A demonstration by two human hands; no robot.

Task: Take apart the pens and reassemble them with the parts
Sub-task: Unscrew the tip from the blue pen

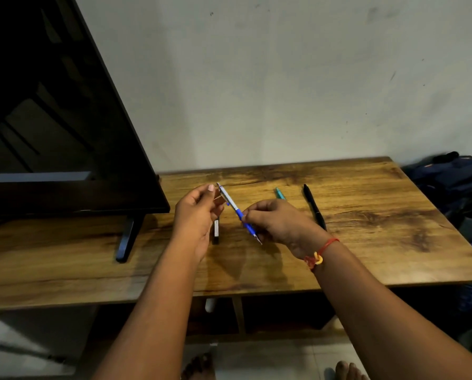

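A blue and white pen (233, 207) slants above the wooden table (366, 231), tip toward me. My right hand (278, 223) pinches its blue grip section near the tip. My left hand (196, 215) holds the white upper end between thumb and fingers. A teal pen (280, 193) lies on the table behind my right hand, partly hidden by it. A black pen (314, 207) lies to its right. A small pale part (216, 229) shows beside my left palm; what it is stays unclear.
A large dark TV screen (51, 119) stands on the table's left half, its black foot (126, 239) near my left forearm. A dark blue bag (454, 182) sits past the table's right edge. A white wall rises behind.
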